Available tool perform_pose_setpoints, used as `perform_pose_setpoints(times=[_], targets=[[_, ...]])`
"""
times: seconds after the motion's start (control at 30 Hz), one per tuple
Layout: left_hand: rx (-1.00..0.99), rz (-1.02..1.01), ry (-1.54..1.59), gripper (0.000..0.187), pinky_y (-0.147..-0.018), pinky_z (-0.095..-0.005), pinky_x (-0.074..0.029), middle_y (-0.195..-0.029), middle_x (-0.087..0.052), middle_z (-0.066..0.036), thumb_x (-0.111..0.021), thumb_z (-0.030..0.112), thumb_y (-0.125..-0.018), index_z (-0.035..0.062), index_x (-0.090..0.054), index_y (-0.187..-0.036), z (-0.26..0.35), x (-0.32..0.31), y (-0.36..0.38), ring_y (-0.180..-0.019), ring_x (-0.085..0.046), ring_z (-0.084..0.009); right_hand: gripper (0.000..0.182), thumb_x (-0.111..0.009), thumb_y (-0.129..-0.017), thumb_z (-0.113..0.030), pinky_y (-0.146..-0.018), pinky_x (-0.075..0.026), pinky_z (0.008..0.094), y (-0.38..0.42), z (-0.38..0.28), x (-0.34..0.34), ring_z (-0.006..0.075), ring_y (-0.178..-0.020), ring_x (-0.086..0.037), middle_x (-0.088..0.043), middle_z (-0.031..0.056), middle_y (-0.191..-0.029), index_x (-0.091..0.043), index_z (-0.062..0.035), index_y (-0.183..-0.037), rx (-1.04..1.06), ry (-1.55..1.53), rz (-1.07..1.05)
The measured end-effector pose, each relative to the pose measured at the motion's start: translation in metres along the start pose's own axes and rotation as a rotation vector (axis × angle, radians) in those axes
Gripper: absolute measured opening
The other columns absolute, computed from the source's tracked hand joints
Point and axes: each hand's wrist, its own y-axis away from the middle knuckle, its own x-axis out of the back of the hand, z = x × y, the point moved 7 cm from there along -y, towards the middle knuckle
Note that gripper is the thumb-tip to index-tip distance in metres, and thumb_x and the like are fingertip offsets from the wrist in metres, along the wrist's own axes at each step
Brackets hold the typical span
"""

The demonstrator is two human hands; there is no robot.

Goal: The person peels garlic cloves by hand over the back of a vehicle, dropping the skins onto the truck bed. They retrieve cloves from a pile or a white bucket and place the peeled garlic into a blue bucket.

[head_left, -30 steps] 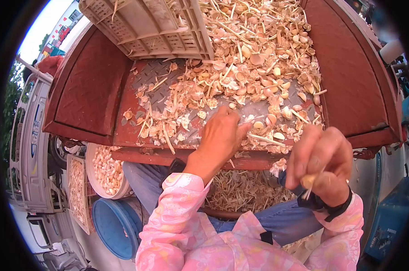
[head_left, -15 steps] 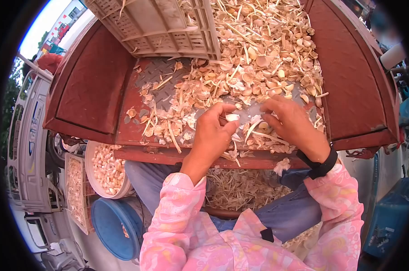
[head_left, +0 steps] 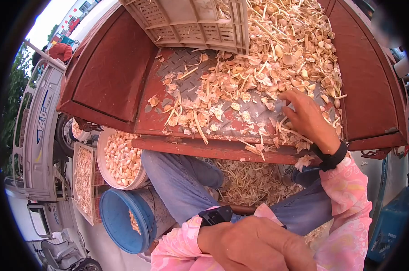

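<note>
Close to the camera at the bottom is my left hand [head_left: 258, 246], back of the hand upward, in front of my body. Its fingertips are hidden or cut off by the frame's lower edge, so anything held does not show. My right hand [head_left: 309, 118] is over the right front of the red metal truck bed [head_left: 182, 141], beside garlic skins and stalks. Its thumb and fingers are curved and apart, with nothing visible between them. Behind it lies a wide pile of garlic cloves, skins and stems [head_left: 276, 58].
A plastic crate [head_left: 191, 22] stands tilted at the back. Lower left are a white bucket of cloves [head_left: 106, 169], a blue bucket [head_left: 116, 226] and a crate of garlic scraps [head_left: 92, 180]. More stalks [head_left: 254, 180] lie between my legs. Red side panels [head_left: 371, 81] flank the bed.
My left hand, which held a white clove over the bed, has drawn back toward my body. The bed appears shifted right in view. My right hand stays over the scraps, its fingers still curved.
</note>
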Motion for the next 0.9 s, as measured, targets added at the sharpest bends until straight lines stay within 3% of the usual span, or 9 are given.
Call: perform_pose_setpoints(times=[0.2,0.43,0.7,0.83,0.9], targets=[[-0.191,-0.026,0.114,0.014,-0.074,-0.0366,-0.053,-0.099,-0.060,-0.029,-0.055,-0.001,-0.087,-0.0108,-0.065,-0.084,-0.002,-0.015,0.000,-0.085,-0.064,-0.0345,0.022,-0.062,-0.080,-0.019,-0.071,-0.044,0.0436,-0.007,-0.010,-0.018,0.0357,-0.083,-0.057,-0.058,0.0164,-0.085,-0.055,-0.0027,-0.093,-0.118,0.067,-0.183],[-0.458,0.001,0.086,0.017,-0.075,-0.0382,-0.053,-0.100,-0.060,-0.029,-0.054,0.002,-0.089,-0.0115,-0.064,-0.086,-0.003,-0.011,0.006,-0.087,-0.063,-0.0364,0.022,-0.060,-0.081,-0.019,-0.071,-0.044,0.0433,-0.012,-0.018,-0.019,0.0364,-0.083,-0.057,-0.059,0.0170,-0.085,-0.056,-0.0019,-0.093,-0.011,0.019,-0.131],[-0.425,0.023,0.049,0.018,-0.074,-0.0402,-0.053,-0.098,-0.060,-0.030,-0.056,0.003,-0.088,-0.0127,-0.064,-0.086,0.004,-0.005,0.006,-0.085,-0.063,-0.0380,0.022,-0.059,-0.083,-0.021,-0.071,-0.046,0.0426,-0.014,-0.019,-0.021,0.0353,-0.082,-0.059,-0.059,0.0160,-0.086,-0.058,-0.0035,-0.096,0.033,-0.002,-0.073],[-0.424,0.049,0.016,0.019,-0.072,-0.0397,-0.052,-0.097,-0.061,-0.029,-0.056,0.005,-0.088,-0.0127,-0.063,-0.086,0.006,-0.003,0.006,-0.083,-0.063,-0.0377,0.022,-0.060,-0.082,-0.020,-0.069,-0.046,0.0425,-0.014,-0.032,-0.023,0.0345,-0.081,-0.059,-0.057,0.0145,-0.084,-0.058,-0.0051,-0.097,0.089,0.077,-0.144],[-0.301,0.059,0.067,0.017,-0.069,-0.0390,-0.052,-0.094,-0.061,-0.027,-0.055,0.005,-0.089,-0.0110,-0.062,-0.086,0.003,-0.006,0.010,-0.081,-0.063,-0.0365,0.019,-0.060,-0.081,-0.019,-0.068,-0.046,0.0427,-0.011,-0.034,-0.026,0.0340,-0.080,-0.060,-0.056,0.0139,-0.084,-0.058,-0.0053,-0.095,0.097,0.154,-0.198]])
